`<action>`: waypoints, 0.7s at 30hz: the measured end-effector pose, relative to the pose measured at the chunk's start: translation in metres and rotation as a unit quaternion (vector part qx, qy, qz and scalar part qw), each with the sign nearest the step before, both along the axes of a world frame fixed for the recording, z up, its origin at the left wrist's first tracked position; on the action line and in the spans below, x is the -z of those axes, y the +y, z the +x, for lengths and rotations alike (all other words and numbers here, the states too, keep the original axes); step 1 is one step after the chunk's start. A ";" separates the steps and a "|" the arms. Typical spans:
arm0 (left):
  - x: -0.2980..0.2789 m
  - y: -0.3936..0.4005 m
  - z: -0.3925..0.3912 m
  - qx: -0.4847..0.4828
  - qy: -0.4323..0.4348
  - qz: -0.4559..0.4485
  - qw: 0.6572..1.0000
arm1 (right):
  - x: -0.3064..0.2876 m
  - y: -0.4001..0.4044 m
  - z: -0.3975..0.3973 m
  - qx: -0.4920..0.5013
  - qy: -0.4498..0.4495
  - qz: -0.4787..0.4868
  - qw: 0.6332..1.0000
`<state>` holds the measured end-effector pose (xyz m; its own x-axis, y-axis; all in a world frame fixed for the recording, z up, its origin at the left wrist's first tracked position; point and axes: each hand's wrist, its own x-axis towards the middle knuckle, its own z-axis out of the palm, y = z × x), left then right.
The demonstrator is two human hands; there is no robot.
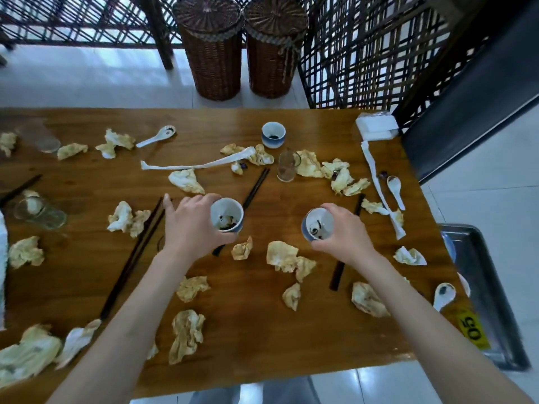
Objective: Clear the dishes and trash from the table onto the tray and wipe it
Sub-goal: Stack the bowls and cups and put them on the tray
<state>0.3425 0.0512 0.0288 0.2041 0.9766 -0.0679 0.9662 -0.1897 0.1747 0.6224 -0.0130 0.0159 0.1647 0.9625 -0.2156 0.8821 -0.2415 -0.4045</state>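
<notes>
The left hand (191,225) grips a white ceramic teacup (227,214) with a blue lower band, thumb and fingers curled round its rim and wall. The cup is tilted toward the camera; dark residue lies inside. The right hand (345,233) holds a second matching teacup (317,223), also tilted, with dark streaks on its inner wall. Whether either cup touches the wooden table (87,135) cannot be determined.

A third blue-and-white teacup (273,135) stands upright at the far side. A clear glass (287,166) stands nearer the middle. Crumpled, yellow-stained napkins (186,333) are scattered across the surface, with dark chopsticks (132,259) and white ceramic spoons (157,136) among them. A metal tray (493,301) sits beside the table's right edge.
</notes>
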 end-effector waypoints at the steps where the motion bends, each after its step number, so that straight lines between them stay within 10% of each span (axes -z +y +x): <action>1: 0.001 0.000 0.008 -0.005 -0.002 0.000 1.000 | 0.000 0.005 0.010 0.001 -0.005 -0.001 1.000; 21: 0.015 0.015 0.088 -0.080 0.003 0.021 0.997 | 0.030 0.038 0.065 -0.105 0.049 -0.023 0.993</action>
<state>0.4310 0.0662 0.0133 0.0443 0.9986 -0.0279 0.9857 -0.0391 0.1636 0.6874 0.0253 -0.0145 -0.0634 0.9622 -0.2650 0.8716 -0.0760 -0.4843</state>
